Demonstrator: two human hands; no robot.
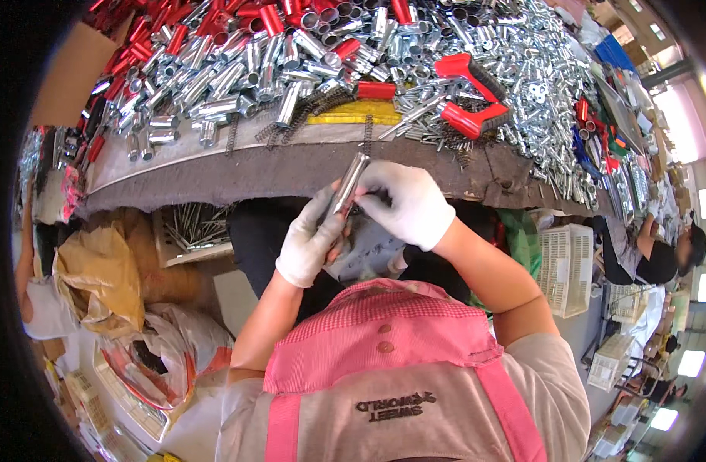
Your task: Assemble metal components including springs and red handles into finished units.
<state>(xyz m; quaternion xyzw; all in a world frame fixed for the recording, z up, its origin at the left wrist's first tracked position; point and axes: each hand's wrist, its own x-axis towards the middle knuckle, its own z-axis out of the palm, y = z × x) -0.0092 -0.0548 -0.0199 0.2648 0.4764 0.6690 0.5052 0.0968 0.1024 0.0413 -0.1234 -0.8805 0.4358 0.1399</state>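
A shiny metal tube [348, 185] stands tilted over my lap, just off the bench's front edge. My left hand [313, 237], in a pale glove with bare fingertips, is closed around its lower part. Against the tube's right side, the fingers of my right hand [408, 202] are pinched together. Whatever sits between those gloved fingertips is hidden. Just beyond the tube's upper end, a thin coil spring [368, 132] lies at the bench edge. Farther right rests a red-and-black curved handle piece [473, 96].
Heaps of metal tubes [264, 65], red sleeves [374, 90] and small pins cover the cloth-edged bench [237, 171]. Below stand a yellow sack [99, 269], a box of rods [195, 231] and a white plastic crate [565, 269]. At far right, a person [661, 250] sits near the bench.
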